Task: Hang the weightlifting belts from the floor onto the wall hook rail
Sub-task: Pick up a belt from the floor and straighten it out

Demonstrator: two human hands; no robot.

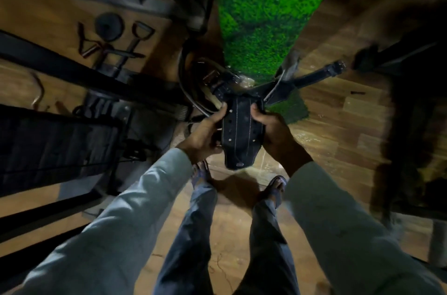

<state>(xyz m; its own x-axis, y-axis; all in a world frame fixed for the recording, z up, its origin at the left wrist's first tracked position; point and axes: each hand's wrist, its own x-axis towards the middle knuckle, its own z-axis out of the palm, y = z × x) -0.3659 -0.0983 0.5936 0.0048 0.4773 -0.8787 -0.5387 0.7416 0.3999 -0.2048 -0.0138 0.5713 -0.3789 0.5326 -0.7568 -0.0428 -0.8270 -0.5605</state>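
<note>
The black leather weightlifting belt (238, 130), pale-stitched with 2 rows of punched holes, is hanging between the left hand (205, 133) and right hand (272, 129), both gripping its edges.

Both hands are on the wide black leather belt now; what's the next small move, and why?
Probably lift the wide black leather belt higher, clear of the floor. The left hand and right hand grip its broad middle, but its narrow strap ends trail out toward the green turf strip.
</note>
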